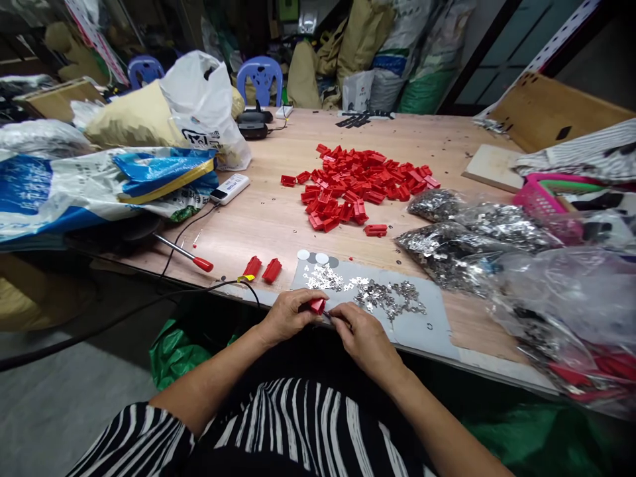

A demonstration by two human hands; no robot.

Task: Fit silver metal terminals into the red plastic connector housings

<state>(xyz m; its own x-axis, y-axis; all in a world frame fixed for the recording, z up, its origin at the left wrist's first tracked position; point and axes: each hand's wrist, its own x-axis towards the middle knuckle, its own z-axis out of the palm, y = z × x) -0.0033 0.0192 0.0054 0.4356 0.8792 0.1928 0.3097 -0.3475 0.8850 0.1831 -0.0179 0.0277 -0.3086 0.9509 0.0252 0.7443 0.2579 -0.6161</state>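
Near the table's front edge, my left hand [292, 314] is closed around a red plastic housing [317, 305]. My right hand [362, 333] meets it from the right, thumb and fingers pinched on a small dark piece [326, 314] at the housing's open end; its kind is too small to make out. Just beyond the hands, small silvery metal pieces [322, 277] and darker metal clips [387, 297] lie loose on a grey mat [422, 328]. Two more red housings [271, 270] rest left of the mat. A large heap of the same red parts [358, 175] covers the table's middle.
Clear bags of metal pieces [447, 255] and a pink basket [541, 199] stand on the right. On the left are a red-tipped lever [203, 264], a black cable [183, 295], a white power strip [230, 189] and large plastic sacks [74, 192]. Purple chairs [260, 78] stand behind the table.
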